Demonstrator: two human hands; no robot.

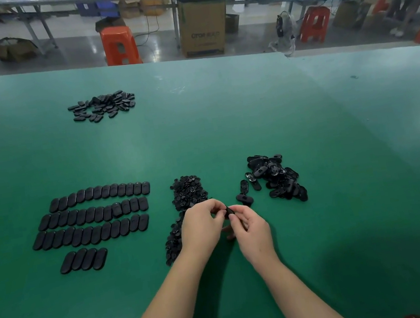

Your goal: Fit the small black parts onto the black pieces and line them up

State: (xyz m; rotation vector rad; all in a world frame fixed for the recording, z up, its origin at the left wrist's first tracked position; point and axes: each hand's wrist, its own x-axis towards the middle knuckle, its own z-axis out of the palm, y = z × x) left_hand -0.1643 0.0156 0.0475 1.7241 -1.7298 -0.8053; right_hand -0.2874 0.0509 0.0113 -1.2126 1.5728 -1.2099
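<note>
Both hands together above the green table [226, 128], near its front. Left hand [203, 226] and right hand [252, 226] each pinching one black piece [229, 210] between them, fingers curled round it. Small parts [188, 192] heaped just behind the left hand, trailing down under its wrist. Loose pile of pieces [278, 178] to the right, three strays [244, 194] beside it. Rows [95, 221] of pieces lined up at left, four deep, last row short. Another pile [104, 106] far back left. Orange stools [119, 45] and a carton [203, 26] beyond the table.
</note>
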